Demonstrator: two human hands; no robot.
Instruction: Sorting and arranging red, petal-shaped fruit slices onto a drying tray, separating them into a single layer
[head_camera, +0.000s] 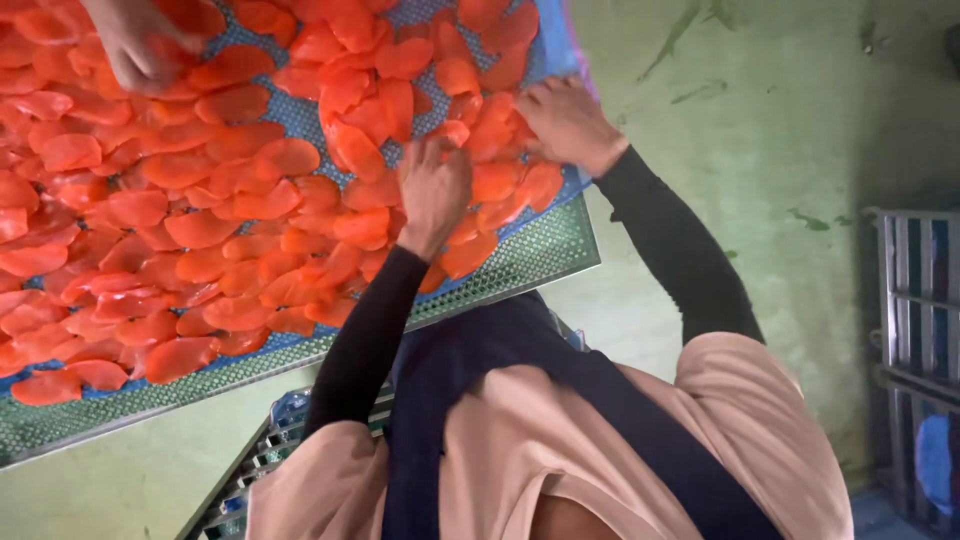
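1. Left hand (432, 190): I log it palm-down on the orange fruit slices (200, 230), fingers bent and pressing on a slice near the tray's middle. Loosely closed; whether a slice is actually pinched I cannot tell, since the fingertips are hidden under the hand.
2. Right hand (565, 122): lies at the tray's right edge, fingers curled over the slices there, knuckles up. It touches them; a firm grip does not show.
3. Both forearms wear black sleeves (365, 340) running back to a peach-coloured garment at the bottom of the view.
4. The slices are thin, oval and glossy, overlapping in a dense layer over a blue mesh sheet (300, 115). The sheet rests on a green perforated metal tray (520, 262), whose bare rim shows along the near side.
5. Another person's hand (140, 45) rests on the slices at the top left, well apart from both of the wearer's hands.
6. Below the tray: a slatted crate (262, 450), partly hidden.
7. Far right: a metal rack (915, 300) against a green wall (780, 120).
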